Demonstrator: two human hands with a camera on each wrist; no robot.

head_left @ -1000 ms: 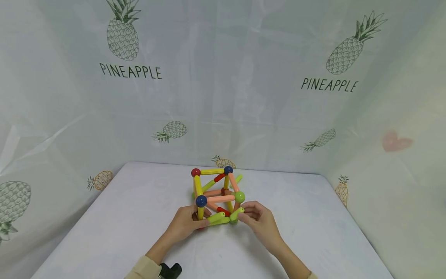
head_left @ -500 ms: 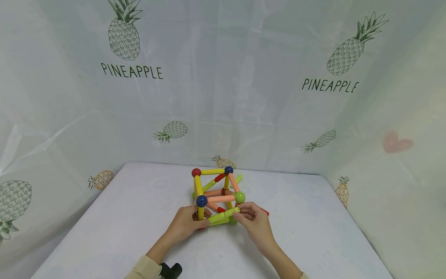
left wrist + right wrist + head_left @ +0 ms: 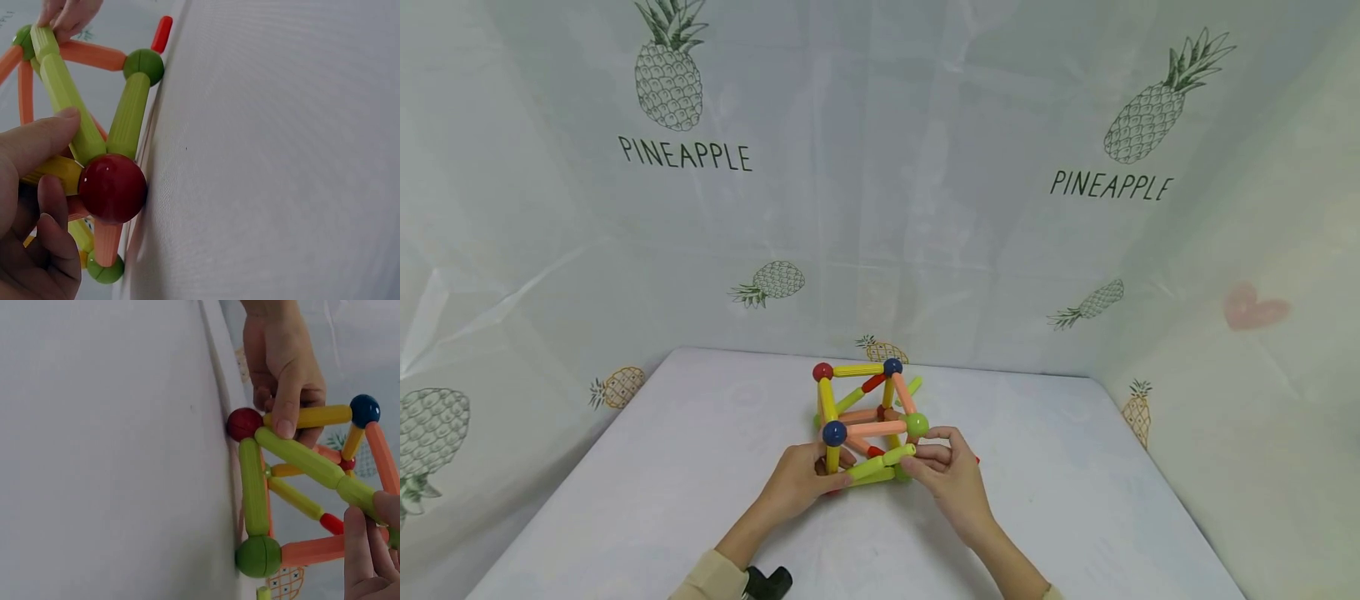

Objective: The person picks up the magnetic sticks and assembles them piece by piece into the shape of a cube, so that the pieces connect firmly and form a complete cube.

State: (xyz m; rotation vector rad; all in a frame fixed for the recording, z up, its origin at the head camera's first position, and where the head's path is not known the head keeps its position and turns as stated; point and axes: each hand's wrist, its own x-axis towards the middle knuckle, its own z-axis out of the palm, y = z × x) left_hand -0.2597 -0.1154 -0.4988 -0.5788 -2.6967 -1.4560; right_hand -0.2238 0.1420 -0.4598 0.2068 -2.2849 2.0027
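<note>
A box-shaped frame of magnetic rods and balls (image 3: 876, 428) stands on the table. My left hand (image 3: 801, 479) grips its near lower left corner, the thumb on a long light green rod (image 3: 65, 94) and fingers by the yellow upright (image 3: 325, 416). That green rod slants up from the red corner ball (image 3: 112, 189), above a second green rod (image 3: 129, 115) that runs to a green ball (image 3: 144, 66). My right hand (image 3: 951, 479) pinches a short light green rod (image 3: 357, 495), which lies end to end with the slanting rod, close to the upper green ball (image 3: 917, 425).
Behind the frame lies a light green rod (image 3: 913, 384). A red rod (image 3: 162, 34) lies just past the right hand. Something black (image 3: 767, 582) sits at the left sleeve. Pineapple-printed cloth (image 3: 925, 208) hangs behind the white table (image 3: 1060, 467).
My right hand has shifted slightly left, bringing the short green rod end to end with the slanting one. The red rod has come into sight beyond it. The left hand stays put.
</note>
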